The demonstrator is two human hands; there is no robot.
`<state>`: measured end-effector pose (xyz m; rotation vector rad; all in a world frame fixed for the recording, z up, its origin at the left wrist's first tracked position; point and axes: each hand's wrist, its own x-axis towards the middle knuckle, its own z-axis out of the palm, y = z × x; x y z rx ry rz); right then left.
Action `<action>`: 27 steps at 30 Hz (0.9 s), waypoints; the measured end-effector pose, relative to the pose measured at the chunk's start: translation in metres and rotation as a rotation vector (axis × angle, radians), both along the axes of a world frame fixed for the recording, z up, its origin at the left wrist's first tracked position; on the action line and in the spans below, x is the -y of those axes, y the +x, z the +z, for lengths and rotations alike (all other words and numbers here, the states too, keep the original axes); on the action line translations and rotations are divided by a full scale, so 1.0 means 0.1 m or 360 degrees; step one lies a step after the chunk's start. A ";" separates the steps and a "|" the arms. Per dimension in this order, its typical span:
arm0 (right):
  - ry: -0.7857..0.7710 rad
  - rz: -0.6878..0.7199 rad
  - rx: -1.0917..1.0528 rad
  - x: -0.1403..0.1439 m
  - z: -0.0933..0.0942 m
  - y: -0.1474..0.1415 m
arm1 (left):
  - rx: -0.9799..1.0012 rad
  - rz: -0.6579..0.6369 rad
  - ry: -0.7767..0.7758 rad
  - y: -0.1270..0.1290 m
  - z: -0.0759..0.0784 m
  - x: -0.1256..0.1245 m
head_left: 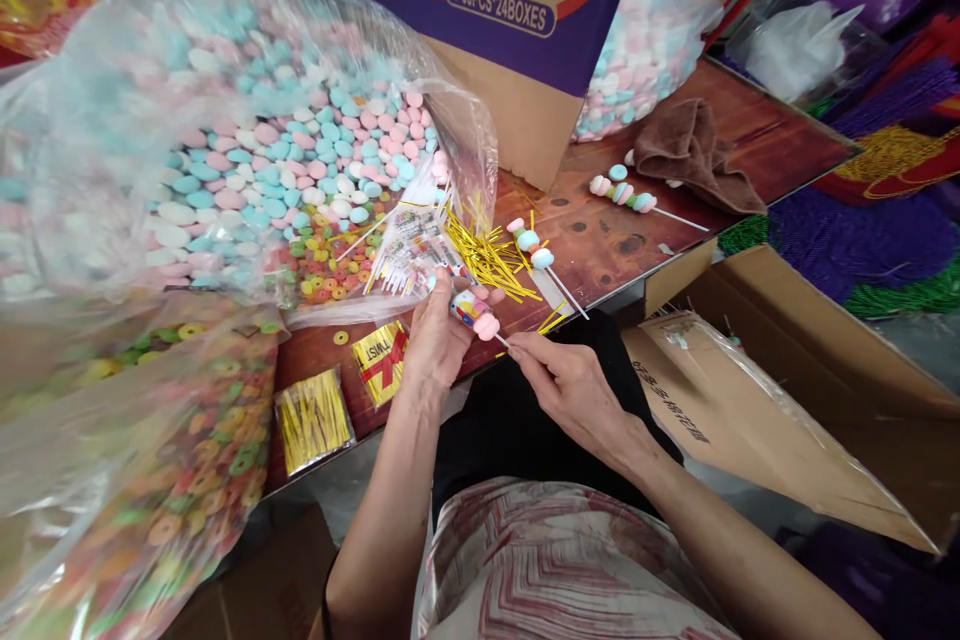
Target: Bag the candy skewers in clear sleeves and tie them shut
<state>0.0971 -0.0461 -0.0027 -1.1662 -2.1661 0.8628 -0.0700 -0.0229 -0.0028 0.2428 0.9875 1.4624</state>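
Both my hands meet over my lap: my right hand pinches the candy skewer by its stick, steadying it. My left hand grips its wrapped top beside the gold twist ties, within easy reach.

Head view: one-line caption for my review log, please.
Left hand and right hand hold a candy skewer over a table beside a bag of pastel candies.

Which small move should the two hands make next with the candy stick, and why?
Probably slide the candies further along the candy stick. The left hand grips them, the right hand pinches the bare stick end, and finished sticks on the table carry their candies near the tip.
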 end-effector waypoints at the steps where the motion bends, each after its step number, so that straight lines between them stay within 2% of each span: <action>1: -0.0031 0.0012 -0.0035 0.01 0.00 0.02 | 0.0011 -0.0004 -0.0006 0.01 0.00 -0.01; 4: -0.0034 0.0049 -0.0125 0.00 -0.01 0.00 | -0.0008 -0.0048 -0.0007 0.09 0.00 0.00; 8: 0.0087 0.0016 -0.0166 -0.01 -0.07 -0.12 | -0.0033 -0.0105 0.0029 0.18 0.02 0.04; 12: 0.0395 0.0016 -0.0061 0.01 -0.11 -0.14 | 0.0057 -0.0134 0.0027 0.14 0.07 0.05; 16: 0.0797 0.0059 0.0130 0.05 -0.10 -0.08 | 0.0148 0.0023 -0.0012 0.10 0.09 0.01; 20: 0.1055 0.0046 0.0272 0.05 -0.10 -0.14 | 0.0115 0.0088 -0.0029 0.16 0.05 0.01; 24: 0.1181 -0.0039 0.0343 -0.01 -0.15 -0.26 | 0.0066 0.0002 0.0059 0.20 0.01 0.05; 27: 0.1131 -0.0072 0.0364 -0.05 -0.17 -0.30 | 0.0085 -0.0116 0.0126 0.21 -0.02 0.08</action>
